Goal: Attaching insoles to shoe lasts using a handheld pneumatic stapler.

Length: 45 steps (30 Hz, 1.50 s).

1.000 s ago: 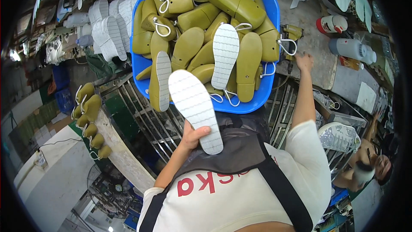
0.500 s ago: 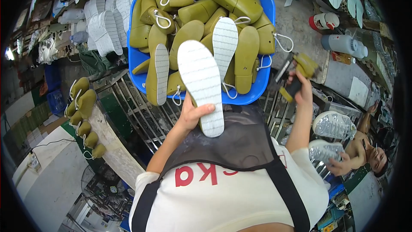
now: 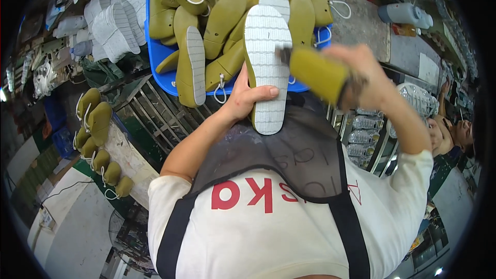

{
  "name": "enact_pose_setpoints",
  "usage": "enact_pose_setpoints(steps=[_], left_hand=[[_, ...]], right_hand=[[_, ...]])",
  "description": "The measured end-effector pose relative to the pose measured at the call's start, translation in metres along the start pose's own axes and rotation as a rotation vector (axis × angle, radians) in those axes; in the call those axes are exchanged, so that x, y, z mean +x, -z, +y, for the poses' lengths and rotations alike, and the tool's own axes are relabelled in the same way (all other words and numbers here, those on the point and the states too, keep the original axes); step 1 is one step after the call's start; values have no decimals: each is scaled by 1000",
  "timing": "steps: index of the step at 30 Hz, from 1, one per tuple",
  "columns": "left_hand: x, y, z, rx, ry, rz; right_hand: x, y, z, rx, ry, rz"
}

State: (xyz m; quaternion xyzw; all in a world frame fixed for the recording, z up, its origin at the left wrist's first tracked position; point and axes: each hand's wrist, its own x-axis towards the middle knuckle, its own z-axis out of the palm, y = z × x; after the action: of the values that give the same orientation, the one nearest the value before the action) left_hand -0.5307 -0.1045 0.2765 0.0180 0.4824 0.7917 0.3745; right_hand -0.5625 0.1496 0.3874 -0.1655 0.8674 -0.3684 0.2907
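My left hand point(image 3: 242, 94) is closed round an olive-green shoe last, its thumb pressing on the white insole point(image 3: 266, 62) that covers the last's sole. The insole has thin grey wavy lines across it. A yellow-and-black staple gun point(image 3: 318, 75), blurred by motion, is gripped in my right hand point(image 3: 361, 64). Its dark nose is at the insole's right edge; whether it touches cannot be made out. Behind them a blue tub point(image 3: 154, 46) is heaped with olive shoe lasts point(image 3: 225, 18) with white cord loops. Two of those lasts carry white insoles, one partly hidden behind the held one.
A metal rack point(image 3: 155, 111) lies under the tub. Several corded lasts point(image 3: 101, 121) line a ledge at the left. White insoles point(image 3: 116, 28) are stacked at the far left. Bottles point(image 3: 405, 15) stand at the far right. Another person point(image 3: 449, 132) is at the right edge, near clear-wrapped shoes point(image 3: 413, 101).
My right hand has brought the staple gun leftward from beside the tub to the held insole. My left hand has moved the last slightly right and up, more upright. The view has shifted.
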Motion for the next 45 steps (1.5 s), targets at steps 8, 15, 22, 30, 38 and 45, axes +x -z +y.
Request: enact_pose_setpoints(steps=[8, 15, 22, 30, 38, 45], left_hand=[[-4, 21, -11, -157, 32, 245], [7, 73, -4, 300, -131, 655], [2, 108, -3, 770, 136, 865], [18, 70, 55, 1337, 42, 1225], [184, 111, 159, 1418, -528, 914], [288, 155, 140, 1643, 293, 1149]], right_hand=[[-29, -58, 18, -64, 238, 170], [26, 9, 175, 1030, -262, 1035], [115, -28, 317, 1165, -471, 531], [141, 42, 259, 412, -100, 1501], [156, -56, 111, -389, 71, 581], [147, -79, 140, 198, 199, 725]])
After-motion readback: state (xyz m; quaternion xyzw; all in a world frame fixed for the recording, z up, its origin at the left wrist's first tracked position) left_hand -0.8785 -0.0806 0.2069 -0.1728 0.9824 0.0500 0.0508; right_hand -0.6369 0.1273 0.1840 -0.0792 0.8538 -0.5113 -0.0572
